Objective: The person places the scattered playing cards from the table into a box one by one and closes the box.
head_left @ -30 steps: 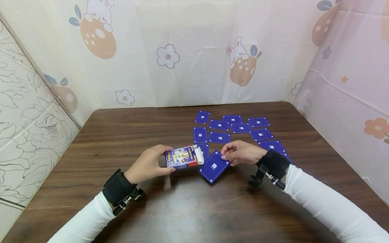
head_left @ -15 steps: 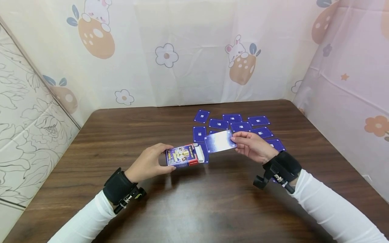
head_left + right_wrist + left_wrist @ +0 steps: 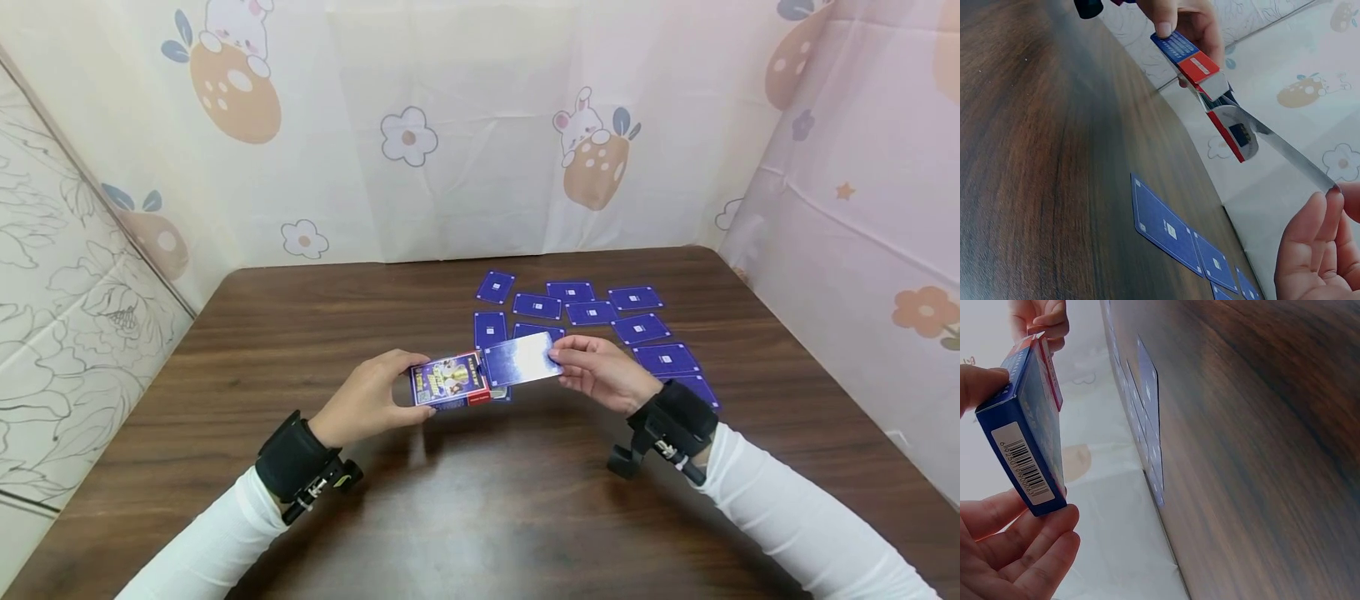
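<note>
The left hand (image 3: 375, 396) grips a small blue and red card box (image 3: 450, 380) by its edges, above the table. In the left wrist view the box (image 3: 1029, 431) shows a barcode on its end, between thumb and fingers. Between thumb and fingertips the right hand (image 3: 603, 371) pinches a blue card (image 3: 521, 360) whose surface shines with glare. The card's left end meets the box's open right end. The right wrist view shows the card (image 3: 1297, 159) edge-on, its tip at the mouth of the box (image 3: 1194, 65), beside a flap; how far inside it reaches I cannot tell.
Several blue cards (image 3: 590, 313) lie flat on the brown wooden table (image 3: 450, 517), behind the hands and to the right; some touch or overlap. A patterned cloth (image 3: 480, 192) hangs behind the table. Both wrists wear black straps with small devices.
The right hand has lifted a blue card from the lower middle and brought it left to the box's open end. The left hand has hardly moved and still grips the box.
</note>
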`<state>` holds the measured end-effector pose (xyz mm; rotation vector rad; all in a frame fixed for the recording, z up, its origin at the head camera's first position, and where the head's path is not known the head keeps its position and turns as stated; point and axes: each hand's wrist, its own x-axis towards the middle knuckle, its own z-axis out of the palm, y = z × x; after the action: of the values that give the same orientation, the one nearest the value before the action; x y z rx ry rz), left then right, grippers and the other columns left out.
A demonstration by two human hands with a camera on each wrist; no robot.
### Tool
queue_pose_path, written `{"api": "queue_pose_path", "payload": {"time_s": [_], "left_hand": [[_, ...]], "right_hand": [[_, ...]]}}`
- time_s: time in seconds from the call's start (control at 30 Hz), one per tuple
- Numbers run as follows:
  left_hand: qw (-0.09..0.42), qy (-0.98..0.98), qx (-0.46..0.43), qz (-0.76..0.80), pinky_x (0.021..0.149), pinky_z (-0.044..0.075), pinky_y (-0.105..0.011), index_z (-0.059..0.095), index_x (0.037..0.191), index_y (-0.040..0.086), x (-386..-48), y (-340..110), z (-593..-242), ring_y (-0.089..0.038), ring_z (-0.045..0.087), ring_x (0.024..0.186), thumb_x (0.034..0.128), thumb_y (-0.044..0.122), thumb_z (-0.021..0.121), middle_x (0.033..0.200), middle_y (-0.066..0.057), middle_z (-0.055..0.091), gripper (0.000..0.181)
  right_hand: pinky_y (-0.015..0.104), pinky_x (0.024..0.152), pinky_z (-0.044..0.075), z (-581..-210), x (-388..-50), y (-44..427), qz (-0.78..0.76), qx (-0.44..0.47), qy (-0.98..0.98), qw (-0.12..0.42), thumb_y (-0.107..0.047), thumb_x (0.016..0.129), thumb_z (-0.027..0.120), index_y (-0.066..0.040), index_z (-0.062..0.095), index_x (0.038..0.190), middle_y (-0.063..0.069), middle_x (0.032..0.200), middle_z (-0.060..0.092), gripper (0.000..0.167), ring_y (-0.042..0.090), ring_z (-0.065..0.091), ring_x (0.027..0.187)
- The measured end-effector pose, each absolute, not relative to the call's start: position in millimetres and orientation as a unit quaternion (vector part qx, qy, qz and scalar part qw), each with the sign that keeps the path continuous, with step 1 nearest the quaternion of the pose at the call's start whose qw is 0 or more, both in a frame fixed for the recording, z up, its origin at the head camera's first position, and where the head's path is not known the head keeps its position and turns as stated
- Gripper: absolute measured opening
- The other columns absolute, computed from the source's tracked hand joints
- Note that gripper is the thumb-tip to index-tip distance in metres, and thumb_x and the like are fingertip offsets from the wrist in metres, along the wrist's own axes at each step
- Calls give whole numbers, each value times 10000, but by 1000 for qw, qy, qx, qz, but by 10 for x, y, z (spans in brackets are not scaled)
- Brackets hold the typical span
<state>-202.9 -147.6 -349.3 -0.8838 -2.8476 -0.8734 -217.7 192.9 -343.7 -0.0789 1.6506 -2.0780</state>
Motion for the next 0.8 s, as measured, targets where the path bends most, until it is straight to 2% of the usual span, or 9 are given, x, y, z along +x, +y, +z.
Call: {"api": "queue_pose_path", "payload": {"time_s": [0.37,0.8], "left_hand": [[15,-914,-290,-285,866,521,-409,582,1282,29,-2047,-1426,-3463,-267,609,1000,773,297,825,1193,-120,648,625],[22,-909,-299,-289,828,512,-367,582,1273,29,-2060,-1390,-3459,-246,599,952,768,282,832,1135,-95,649,617]], "right_hand": [[188,713,538,-3458,-2141,1859,-745,-17,623,238,-65,997,521,-156,654,891,-25,840,652,193,78,611,708],[198,730,561,-3452,-2140,1805,-733,-30,641,225,-105,1004,523,-108,686,958,6,880,696,169,80,632,718]]}}
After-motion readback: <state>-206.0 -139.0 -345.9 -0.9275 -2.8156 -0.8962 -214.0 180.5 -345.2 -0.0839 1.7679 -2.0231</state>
